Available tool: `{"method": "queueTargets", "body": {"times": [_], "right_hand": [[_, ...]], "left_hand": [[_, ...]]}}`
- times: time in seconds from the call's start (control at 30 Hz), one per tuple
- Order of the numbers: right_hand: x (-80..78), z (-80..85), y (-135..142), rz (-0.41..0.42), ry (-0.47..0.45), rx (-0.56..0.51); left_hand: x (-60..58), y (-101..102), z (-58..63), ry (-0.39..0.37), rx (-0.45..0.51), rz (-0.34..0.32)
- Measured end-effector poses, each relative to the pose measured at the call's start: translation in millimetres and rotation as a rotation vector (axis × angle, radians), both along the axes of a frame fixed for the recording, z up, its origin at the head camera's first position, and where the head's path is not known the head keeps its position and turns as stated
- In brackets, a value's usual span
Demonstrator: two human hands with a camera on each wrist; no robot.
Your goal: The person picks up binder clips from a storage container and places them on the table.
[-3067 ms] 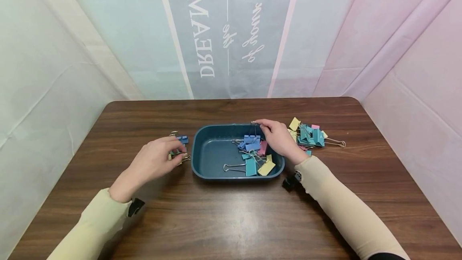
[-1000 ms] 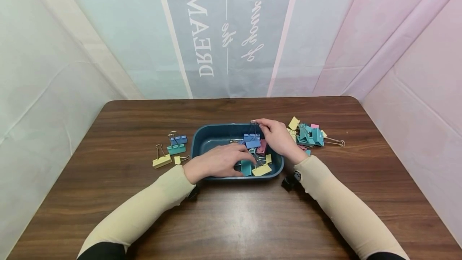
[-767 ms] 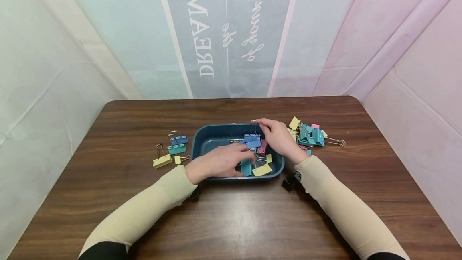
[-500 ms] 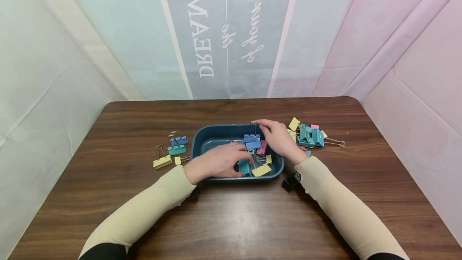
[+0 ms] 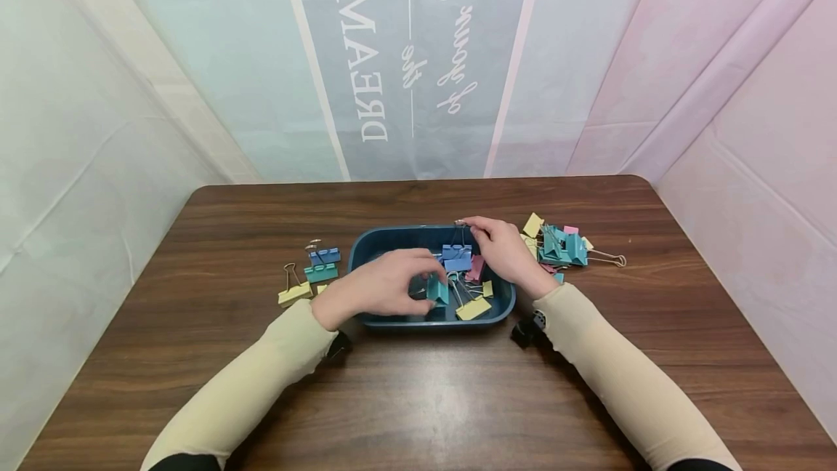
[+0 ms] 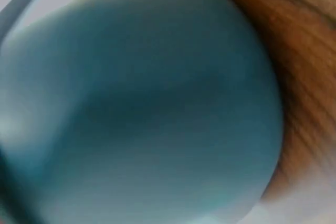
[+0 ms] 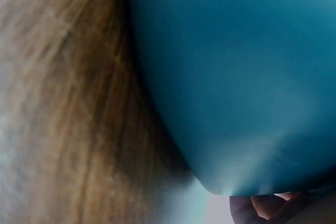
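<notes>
My left hand (image 5: pixel 391 286) reaches over the near left side of the dark teal box (image 5: pixel 358 256). Its thumb and fingers pinch a teal binder clip (image 5: pixel 437 291) inside the box. At the far right corner, my right hand (image 5: pixel 506 251) grips the rim, its fingertips beside the upright wire handle of a blue binder clip (image 5: pixel 456 257). A pink clip (image 5: pixel 475 268) and a yellow clip (image 5: pixel 474 308) lie in the right part of the box. Box wall (image 6: pixel 173 93) fills most of the left wrist view; curled fingers (image 7: pixel 252 209) show below the box in the right wrist view.
Left of the box, a blue clip (image 5: pixel 325 256), a green-teal clip (image 5: pixel 321 272) and a yellow clip (image 5: pixel 295 294) stand on the wooden table (image 5: pixel 418 398). A mixed pile of clips (image 5: pixel 564 246) lies to the right. Fabric walls surround the table.
My left hand went from the clips on the left into the box, and now draws the teal clip left, away from the yellow one. The right hand stays put.
</notes>
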State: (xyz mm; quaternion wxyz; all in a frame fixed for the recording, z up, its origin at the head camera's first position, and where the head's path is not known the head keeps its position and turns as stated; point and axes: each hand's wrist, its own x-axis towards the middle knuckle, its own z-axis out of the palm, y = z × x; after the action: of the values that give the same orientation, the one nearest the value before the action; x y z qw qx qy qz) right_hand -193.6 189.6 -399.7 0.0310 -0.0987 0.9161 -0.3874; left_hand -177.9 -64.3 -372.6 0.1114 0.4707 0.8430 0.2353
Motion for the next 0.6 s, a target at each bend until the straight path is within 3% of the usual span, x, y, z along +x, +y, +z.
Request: {"method": "queueTargets", "body": {"times": [0.33,0.6], "right_hand": [[0.2,-0.3,0,-0.008,0.009,-0.013],[0.0,-0.9,-1,-0.006,0.005,-0.017]], "left_hand": [[2.4,-43,27.7,0.111,0.281,0.088],[3.0,-88,38.1,0.193,0.281,0.2]]}}
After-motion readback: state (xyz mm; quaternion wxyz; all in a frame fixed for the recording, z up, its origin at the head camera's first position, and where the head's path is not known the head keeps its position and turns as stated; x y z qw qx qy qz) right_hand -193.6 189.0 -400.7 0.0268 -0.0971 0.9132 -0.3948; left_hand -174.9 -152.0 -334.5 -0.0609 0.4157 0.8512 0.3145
